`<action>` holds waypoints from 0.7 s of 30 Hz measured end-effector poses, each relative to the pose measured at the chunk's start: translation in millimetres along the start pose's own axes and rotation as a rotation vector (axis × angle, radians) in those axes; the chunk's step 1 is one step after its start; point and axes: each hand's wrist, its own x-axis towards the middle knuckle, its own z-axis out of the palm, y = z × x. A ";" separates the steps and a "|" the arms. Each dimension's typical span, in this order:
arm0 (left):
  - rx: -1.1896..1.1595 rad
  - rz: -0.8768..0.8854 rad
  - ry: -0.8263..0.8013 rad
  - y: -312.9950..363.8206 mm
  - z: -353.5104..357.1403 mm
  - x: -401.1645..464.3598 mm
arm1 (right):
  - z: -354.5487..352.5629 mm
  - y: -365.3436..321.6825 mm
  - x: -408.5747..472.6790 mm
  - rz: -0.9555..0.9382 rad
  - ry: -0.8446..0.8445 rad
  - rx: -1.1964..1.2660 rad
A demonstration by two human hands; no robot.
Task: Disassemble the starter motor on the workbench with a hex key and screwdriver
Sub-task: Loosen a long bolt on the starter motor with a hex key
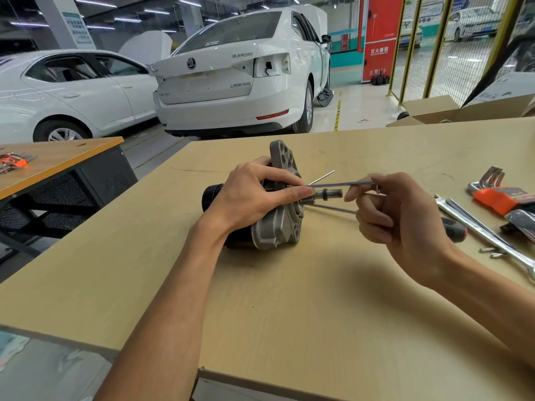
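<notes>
The starter motor lies on its side on the workbench, black body to the left and grey flanged housing with its shaft to the right. My left hand grips the motor from above, fingers reaching over the housing. My right hand pinches the end of a long hex key whose tip meets the housing beside my left fingertips. A thin metal rod angles up from the same spot. The screwdriver lies on the bench behind my right hand, its black-and-red handle partly hidden.
A hex key set in an orange holder, long wrenches and small loose screws lie at the bench's right edge. An open cardboard box stands behind. A second bench is on the left, white cars beyond.
</notes>
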 end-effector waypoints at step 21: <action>-0.008 -0.008 -0.004 3.3 0.0 -1.4 | -2.3 -0.5 4.2 0.126 0.096 0.010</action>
